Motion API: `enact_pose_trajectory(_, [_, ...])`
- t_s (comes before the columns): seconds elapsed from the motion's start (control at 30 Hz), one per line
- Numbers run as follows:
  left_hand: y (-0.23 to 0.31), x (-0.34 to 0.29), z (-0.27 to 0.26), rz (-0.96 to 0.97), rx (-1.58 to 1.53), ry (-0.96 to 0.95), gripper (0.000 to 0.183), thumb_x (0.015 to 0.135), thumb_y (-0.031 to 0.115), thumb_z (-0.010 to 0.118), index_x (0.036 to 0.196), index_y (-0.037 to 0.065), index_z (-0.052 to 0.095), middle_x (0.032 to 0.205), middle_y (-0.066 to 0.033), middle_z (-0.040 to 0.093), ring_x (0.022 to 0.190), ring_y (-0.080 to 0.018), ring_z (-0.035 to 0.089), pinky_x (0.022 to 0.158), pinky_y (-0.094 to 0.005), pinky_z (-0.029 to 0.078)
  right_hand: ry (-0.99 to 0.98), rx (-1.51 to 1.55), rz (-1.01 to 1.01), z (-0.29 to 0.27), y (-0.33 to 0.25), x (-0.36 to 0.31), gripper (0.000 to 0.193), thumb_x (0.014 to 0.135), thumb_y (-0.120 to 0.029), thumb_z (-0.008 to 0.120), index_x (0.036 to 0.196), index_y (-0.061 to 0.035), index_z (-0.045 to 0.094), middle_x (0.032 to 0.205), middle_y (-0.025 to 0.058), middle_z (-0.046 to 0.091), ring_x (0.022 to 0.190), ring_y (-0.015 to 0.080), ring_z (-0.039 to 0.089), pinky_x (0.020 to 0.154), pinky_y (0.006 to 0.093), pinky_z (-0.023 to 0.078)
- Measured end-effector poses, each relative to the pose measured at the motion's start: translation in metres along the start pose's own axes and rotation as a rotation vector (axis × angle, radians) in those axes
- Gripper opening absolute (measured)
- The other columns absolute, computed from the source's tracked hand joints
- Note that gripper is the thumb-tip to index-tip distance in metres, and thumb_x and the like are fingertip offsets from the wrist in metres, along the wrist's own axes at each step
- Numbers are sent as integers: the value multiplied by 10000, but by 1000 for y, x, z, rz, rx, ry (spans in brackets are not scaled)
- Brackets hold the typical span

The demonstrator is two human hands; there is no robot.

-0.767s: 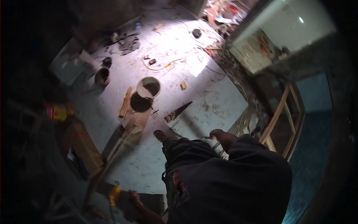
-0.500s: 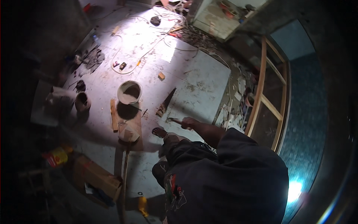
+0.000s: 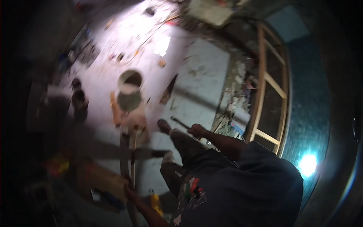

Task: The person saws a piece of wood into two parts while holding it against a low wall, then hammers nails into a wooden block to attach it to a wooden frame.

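Note:
My right hand is closed around the handle of a hammer-like tool; blur leaves its exact kind uncertain. The tool points forward and left over the pale floor, beside my front foot. At lower left, my left hand is closed at a long wooden pole. The pole's far end meets a reddish-brown board on the floor. A pale bucket stands just beyond. Ahead of the right hand a handsaw lies on the floor.
A timber frame and a dark tiled wall with a bright light stand on the right. Rubble lines the floor panel's edge. A cardboard box and yellow tool lie lower left; a small pail stands far left.
My left hand and forearm have come into view at the pole. The right hand still holds its tool. My head view has shifted, my legs have changed position, and the picture is blurred.

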State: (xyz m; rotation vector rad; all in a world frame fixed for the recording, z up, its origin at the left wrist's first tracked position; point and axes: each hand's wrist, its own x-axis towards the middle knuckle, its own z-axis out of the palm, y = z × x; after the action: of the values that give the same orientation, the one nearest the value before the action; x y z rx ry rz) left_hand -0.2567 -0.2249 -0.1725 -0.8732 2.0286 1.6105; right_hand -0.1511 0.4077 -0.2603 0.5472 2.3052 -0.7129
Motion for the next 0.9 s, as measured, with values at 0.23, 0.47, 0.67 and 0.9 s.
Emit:
enact_pose_trajectory(0.23, [-91,69,7,-435,338,-109,313,990,306,636,1105,23,701,926,-43,718,832,-155,706,620,-291,519,-256,233,350,44,-93,72,476,863,-422,630,941,39,715,864,258,727,793,375,736,720,469,596])
enact_pose_trajectory(0.47, [-159,306,162,161,811,-186,366,976,310,599,915,-47,659,878,-254,692,883,-423,696,743,-489,503,-77,-150,19,152,-78,315,412,894,-419,620,996,-26,693,943,255,726,905,442,713,804,529,572])
enact_pose_trajectory(0.67, [-154,579,288,502,808,142,446,983,380,568,1121,-22,701,1022,-277,696,1025,-444,664,879,-502,522,234,-116,-313,221,-81,517,244,907,-366,667,944,-126,643,802,166,707,786,414,698,697,524,549])
enact_pose_trajectory(0.9, [-157,734,365,327,1026,322,713,891,484,678,1396,4,526,1384,-246,555,1294,-390,535,1072,-503,448,339,-51,-558,282,-50,624,187,922,-283,686,1001,-128,616,860,145,685,767,383,693,661,494,542])
